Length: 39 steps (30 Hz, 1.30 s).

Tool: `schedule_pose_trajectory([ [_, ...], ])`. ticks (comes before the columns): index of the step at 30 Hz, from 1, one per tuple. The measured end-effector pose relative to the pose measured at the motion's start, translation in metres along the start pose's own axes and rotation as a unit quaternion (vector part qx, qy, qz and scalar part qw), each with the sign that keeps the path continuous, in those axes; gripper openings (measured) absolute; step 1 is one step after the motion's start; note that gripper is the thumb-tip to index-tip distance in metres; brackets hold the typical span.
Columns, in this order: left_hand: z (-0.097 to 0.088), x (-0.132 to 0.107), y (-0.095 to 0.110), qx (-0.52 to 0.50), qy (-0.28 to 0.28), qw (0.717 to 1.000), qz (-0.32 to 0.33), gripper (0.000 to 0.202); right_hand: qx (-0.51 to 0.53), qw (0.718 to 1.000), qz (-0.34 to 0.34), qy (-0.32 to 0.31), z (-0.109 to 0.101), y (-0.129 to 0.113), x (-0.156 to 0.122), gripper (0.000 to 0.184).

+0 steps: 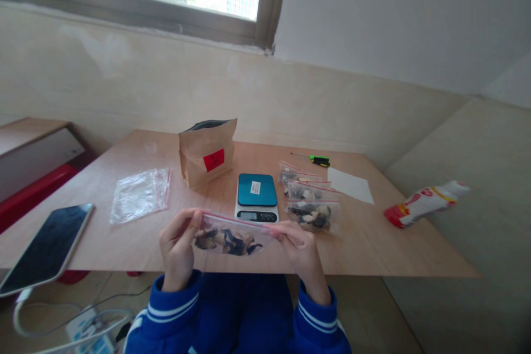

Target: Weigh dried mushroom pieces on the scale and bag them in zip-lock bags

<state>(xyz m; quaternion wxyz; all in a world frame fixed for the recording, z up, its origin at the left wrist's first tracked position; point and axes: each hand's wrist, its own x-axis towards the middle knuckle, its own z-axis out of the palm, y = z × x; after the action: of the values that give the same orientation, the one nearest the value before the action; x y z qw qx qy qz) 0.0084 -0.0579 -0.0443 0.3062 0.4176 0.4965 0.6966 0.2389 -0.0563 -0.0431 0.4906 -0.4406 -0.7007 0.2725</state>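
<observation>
While I sit at the near edge of the wooden table (373, 243), I hold a small clear zip bag (230, 235) stretched between my two hands, just above the table's front edge and in front of the kitchen scale (256, 197). My left hand (179, 246) pinches the bag's left top corner between thumb and fingers, and my right hand (299, 246) pinches the right end of the same red-lined seal strip, so the strip runs nearly level between them. The bag is transparent and limp, sagging below the seal, and dark, curled, dried-looking pieces mixed with paler bits fill its lower part. I cannot tell whether the seal is fully pressed shut. Just right of the scale lie three more filled zip bags (313, 202) in a row, with similar dark contents. To the left of the scale stands a brown paper pouch (207, 152) with a red label, its top open, and further left an empty zip bag (140, 194) lies flat. A tablet (47, 246) rests at the table's left corner.
</observation>
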Motion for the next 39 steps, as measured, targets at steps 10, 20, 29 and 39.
schedule_pose_trajectory([
  [10, 0.034, -0.007, 0.003, -0.070, -0.120, 0.981, -0.135, 0.041, 0.125, 0.970, 0.160, 0.133, -0.010, 0.010, 0.010, 0.034],
  [20, 0.011, 0.013, 0.003, 0.052, -0.195, 0.974, -0.101, 0.043, -0.031, 0.914, 0.247, 0.320, -0.116, 0.092, 0.049, 0.060],
  [29, 0.002, 0.020, -0.007, 0.063, -0.151, 0.981, -0.102, 0.043, -0.405, 0.871, 0.111, 0.253, -0.072, 0.107, 0.028, 0.067],
  [39, 0.006, 0.082, 0.028, 0.183, 0.070, 0.971, 0.135, 0.027, -0.455, 0.868, 0.164, 0.112, -0.054, 0.125, 0.036, 0.063],
])
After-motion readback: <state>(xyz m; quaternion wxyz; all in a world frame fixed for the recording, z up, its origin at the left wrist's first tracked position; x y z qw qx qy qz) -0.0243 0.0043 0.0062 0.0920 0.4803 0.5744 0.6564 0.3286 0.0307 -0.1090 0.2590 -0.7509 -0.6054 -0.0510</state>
